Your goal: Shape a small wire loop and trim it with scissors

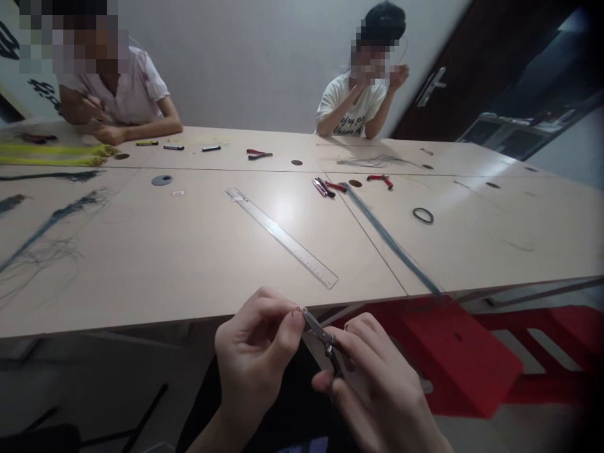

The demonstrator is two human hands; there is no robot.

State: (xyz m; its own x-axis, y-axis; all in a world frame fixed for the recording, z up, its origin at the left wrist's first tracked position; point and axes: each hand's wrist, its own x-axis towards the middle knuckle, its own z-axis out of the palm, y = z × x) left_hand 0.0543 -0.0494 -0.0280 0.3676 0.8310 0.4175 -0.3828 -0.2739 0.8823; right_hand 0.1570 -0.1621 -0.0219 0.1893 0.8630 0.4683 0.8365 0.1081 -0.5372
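My left hand (262, 349) pinches a tiny reddish-brown bit of wire or thread (296, 311) between thumb and index finger, just past the table's near edge. In my right hand (372, 371) is a pair of small long-nosed pliers (319, 330), its silver tips touching or almost touching that bit. Fingers hide most of the pliers' handles. Beyond my hands, a clear ruler (283, 236) lies slanted on the table. To the right, a long bundle of grey-blue strands (387, 236) reaches the near edge.
Red-handled pliers (381, 181), a black ring (423, 215) and a grey disc (162, 180) rest on the table (155, 270). More strands (51, 220) lie at left. Two people (141, 94) sit across. A red stool (462, 358) stands below at right.
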